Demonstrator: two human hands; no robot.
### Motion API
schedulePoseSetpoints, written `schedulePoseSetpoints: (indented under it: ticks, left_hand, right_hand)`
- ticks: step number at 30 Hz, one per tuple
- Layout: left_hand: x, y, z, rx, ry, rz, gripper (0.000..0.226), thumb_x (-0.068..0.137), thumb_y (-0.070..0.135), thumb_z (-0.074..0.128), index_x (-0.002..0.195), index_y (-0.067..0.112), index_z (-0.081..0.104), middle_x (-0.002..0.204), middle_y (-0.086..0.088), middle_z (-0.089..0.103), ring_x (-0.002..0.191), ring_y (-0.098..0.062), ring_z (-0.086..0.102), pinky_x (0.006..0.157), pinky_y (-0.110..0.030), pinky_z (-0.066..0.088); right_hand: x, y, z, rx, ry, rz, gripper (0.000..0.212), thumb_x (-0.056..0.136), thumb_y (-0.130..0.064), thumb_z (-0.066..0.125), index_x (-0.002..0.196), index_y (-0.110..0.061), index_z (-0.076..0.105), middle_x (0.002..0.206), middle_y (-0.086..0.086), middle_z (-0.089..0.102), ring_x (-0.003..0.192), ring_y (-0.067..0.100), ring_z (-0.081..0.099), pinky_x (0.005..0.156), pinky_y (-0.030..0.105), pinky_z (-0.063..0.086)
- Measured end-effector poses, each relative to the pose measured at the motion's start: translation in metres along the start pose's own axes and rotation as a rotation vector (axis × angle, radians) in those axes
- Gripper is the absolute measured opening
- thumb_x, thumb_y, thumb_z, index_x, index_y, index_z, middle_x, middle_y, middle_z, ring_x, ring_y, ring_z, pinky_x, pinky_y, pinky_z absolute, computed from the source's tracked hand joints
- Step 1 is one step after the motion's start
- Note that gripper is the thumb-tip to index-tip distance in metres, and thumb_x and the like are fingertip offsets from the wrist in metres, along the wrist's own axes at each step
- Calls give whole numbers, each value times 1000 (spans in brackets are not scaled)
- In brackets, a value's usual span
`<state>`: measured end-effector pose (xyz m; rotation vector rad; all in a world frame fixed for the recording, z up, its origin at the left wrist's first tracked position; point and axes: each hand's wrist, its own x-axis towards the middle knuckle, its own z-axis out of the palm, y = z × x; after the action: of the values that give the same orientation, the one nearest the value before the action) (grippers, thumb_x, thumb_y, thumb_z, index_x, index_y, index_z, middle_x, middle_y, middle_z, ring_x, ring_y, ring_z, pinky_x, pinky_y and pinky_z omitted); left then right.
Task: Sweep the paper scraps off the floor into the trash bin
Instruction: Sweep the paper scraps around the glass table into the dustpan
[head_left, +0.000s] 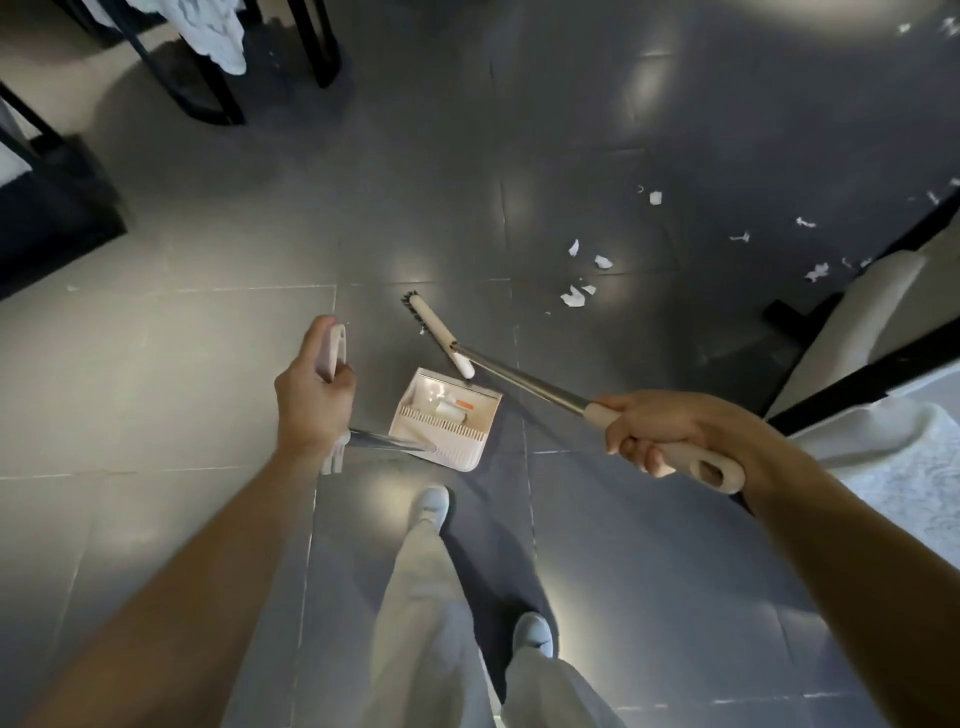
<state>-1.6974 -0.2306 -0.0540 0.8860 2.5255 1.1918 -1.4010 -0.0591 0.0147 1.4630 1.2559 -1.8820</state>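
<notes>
Floor (156, 364): glossy grey tiles, pale grout lines, soft light reflections. Black furniture frames (218, 88) stand well beyond the left fingers (343, 376). A cream-cushioned chair (878, 301) stands right of the right fingers (639, 452).

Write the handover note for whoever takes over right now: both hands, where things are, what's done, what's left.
Left hand grips the dustpan handle; the dustpan is low, ahead of the front shoe.
Right hand grips the broom, its head just beyond the dustpan.
Paper scraps lie scattered ahead to the right, unswept.
Done: tools in hand. Left: sweep scraps into the dustpan, tip them into the trash bin, not in view.
</notes>
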Motion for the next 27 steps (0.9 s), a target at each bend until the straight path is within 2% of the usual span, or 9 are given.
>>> schedulePoseSetpoints:
  ticks: [3, 6, 12, 15, 19, 22, 23, 25, 27]
  left_hand:
    - [54, -9, -5, -21, -23, -10, 54, 84, 4, 53, 114, 48, 49, 55, 4, 37, 45, -6, 41, 50, -7, 33]
    - [112, -19, -8, -10, -92, 2, 51, 84, 1, 54, 124, 33, 55, 55, 4, 36, 43, -5, 39, 49, -7, 32]
    - [204, -44, -9, 33, -152, -42, 47, 87, 5, 54, 125, 32, 53, 56, 5, 40, 43, -8, 39, 52, -17, 37]
    - [247, -50, -3, 7, -162, -28, 45, 88, 4, 56, 125, 30, 54, 60, 5, 41, 47, -6, 43, 50, -10, 35]
    - [289, -47, 3, 9, -175, -19, 42, 91, 5, 56, 125, 30, 52, 69, 1, 43, 52, -11, 42, 48, -8, 34]
    - [300, -37, 12, 27, -207, -2, 45, 91, 4, 55, 131, 26, 50, 74, -2, 44, 54, -11, 43, 50, -4, 34]
    - [301, -33, 13, 31, -225, 14, 46, 91, 4, 55, 131, 26, 50, 73, -3, 44, 54, -11, 42, 52, -5, 34]
    - [304, -26, 17, 26, -280, 36, 46, 91, 3, 54, 130, 27, 51, 72, -6, 45, 54, -16, 40, 58, -22, 40]
    - [304, -18, 24, 21, -327, 63, 45, 91, 4, 55, 129, 27, 52, 73, -10, 47, 58, -22, 40, 61, -29, 40]
  right_hand:
    - [24, -49, 6, 12, 43, -18, 38, 90, 9, 46, 110, -23, 53, 45, 4, 42, 31, 6, 34, 31, 13, 33]
    - [58, -97, 22, -101, 153, -37, 37, 87, 4, 53, 115, -20, 54, 50, 5, 50, 36, 9, 38, 35, 17, 35]
    - [136, -182, 51, -390, 347, -138, 19, 84, -9, 55, 103, -9, 60, 61, 4, 54, 50, 15, 47, 48, 25, 36]
    - [173, -210, 62, -452, 281, -132, 23, 81, 2, 54, 104, 1, 58, 56, 5, 52, 41, 11, 48, 37, 19, 35]
    - [195, -224, 83, -479, 171, -77, 32, 75, 8, 56, 107, 4, 61, 52, 0, 53, 34, 3, 48, 29, 10, 30]
    - [181, -221, 73, -330, 108, -58, 34, 75, 0, 59, 109, 2, 64, 38, -6, 53, 31, 2, 47, 36, 12, 37]
    - [172, -224, 65, -317, 78, -14, 33, 76, -3, 61, 108, -6, 64, 40, -4, 54, 33, 4, 47, 39, 15, 39]
    - [152, -230, 48, -321, 6, 59, 29, 80, -3, 62, 103, -21, 59, 45, 1, 55, 35, 8, 44, 40, 17, 39]
    - [133, -230, 33, -292, 3, 65, 34, 84, -1, 60, 108, -25, 53, 48, 3, 55, 36, 8, 43, 39, 18, 40]
